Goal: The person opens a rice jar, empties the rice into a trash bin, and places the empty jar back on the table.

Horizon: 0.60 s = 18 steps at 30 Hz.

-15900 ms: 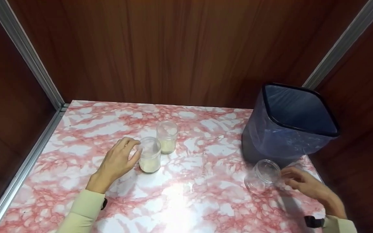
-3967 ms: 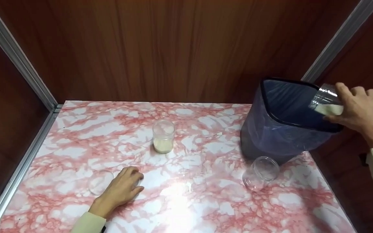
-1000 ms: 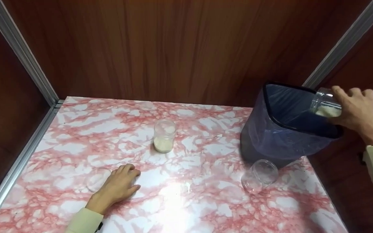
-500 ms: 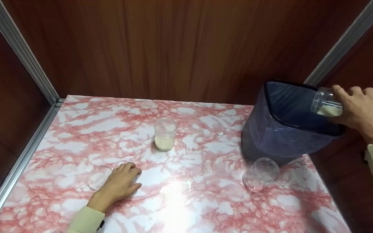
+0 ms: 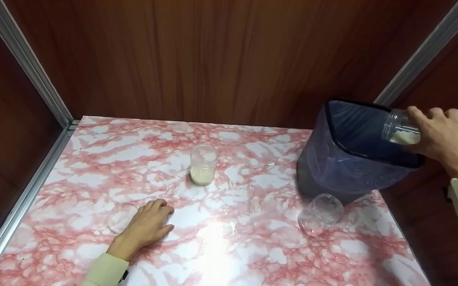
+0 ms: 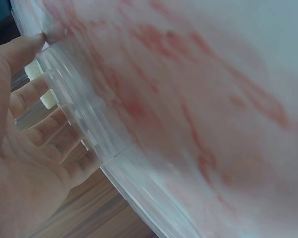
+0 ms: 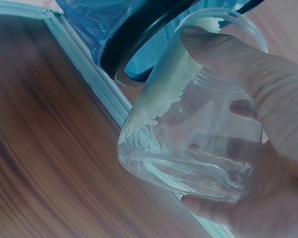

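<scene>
My right hand (image 5: pixel 447 139) grips a clear plastic jar (image 5: pixel 402 127) by its sides, tilted with the mouth over the bin (image 5: pixel 340 167). Pale cream, powdery contents (image 7: pixel 164 89) lie along the jar's lower wall towards the mouth in the right wrist view. My left hand (image 5: pixel 145 226) rests on the table, fingers loosely bent and thumb apart. Clear round plastic rims (image 6: pixel 84 109) lie against its fingers in the left wrist view. Beside that wrist is a clear round lid (image 5: pixel 119 217), partly hidden. Another clear jar (image 5: pixel 203 167) stands upright, partly filled with similar pale contents.
A clear jar (image 5: pixel 318 214) with no visible contents stands just in front of the bin. The bin has a black rim and a bluish liner bag. Brown wood-grain panels (image 5: pixel 197 63) enclose the red-and-white marbled table (image 5: pixel 261 246).
Since the earliest frame, my right hand has taken the nearer filled jar up to the bin and tilted it. My left hand has lowered to the table. The last second shows almost no movement.
</scene>
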Available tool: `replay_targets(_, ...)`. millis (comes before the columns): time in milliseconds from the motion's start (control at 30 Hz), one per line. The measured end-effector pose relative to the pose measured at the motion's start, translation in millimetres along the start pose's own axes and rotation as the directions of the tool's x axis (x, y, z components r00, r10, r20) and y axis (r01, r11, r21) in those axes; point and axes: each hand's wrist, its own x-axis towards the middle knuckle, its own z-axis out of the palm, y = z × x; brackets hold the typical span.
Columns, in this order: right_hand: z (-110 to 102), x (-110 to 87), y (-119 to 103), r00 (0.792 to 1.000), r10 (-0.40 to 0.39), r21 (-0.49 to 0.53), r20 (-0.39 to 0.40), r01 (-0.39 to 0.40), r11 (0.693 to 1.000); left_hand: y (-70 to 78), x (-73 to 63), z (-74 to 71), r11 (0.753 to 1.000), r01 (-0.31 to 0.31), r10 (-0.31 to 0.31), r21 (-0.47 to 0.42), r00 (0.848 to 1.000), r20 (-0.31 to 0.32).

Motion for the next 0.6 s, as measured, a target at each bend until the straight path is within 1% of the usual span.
replay_targets(233,1.0,-0.8,-2.3,1.0,-0.001,-0.009,0.009,0.001,1.0,0.5,0.2,0.3,1.0,-0.012,0.013,0.008,1.0,-0.013)
replay_targets(500,2.4,-1.2,-4.0,0.999,0.009,-0.017,0.035,-0.008,1.0,0.2,0.6,1.3,1.0,0.016,-0.015,-0.012,1.0,0.026)
replay_targets(600,2.8,-0.7,-3.7,0.999,0.016,-0.016,0.041,-0.015,1.0,-0.5,0.7,1.6,1.0,0.021,-0.021,-0.016,0.999,0.031)
